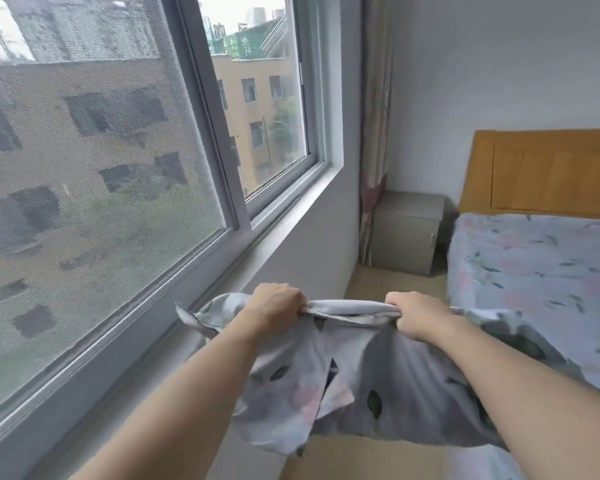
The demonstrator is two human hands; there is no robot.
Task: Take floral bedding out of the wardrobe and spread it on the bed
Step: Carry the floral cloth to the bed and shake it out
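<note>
— While you face the window point(118, 168), where is the floral bedding point(326, 382)?

— Bunched between your fists, left of the bed point(534, 271), its right part draped onto the mattress. Your left hand point(278, 306) and right hand point(416, 315) are each clenched on its upper edge, near together.

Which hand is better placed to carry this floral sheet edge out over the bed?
Right, probably. The right hand grips the floral sheet on the side nearest the bed. The left hand grips the same edge on the window side, farther from the mattress.
</note>
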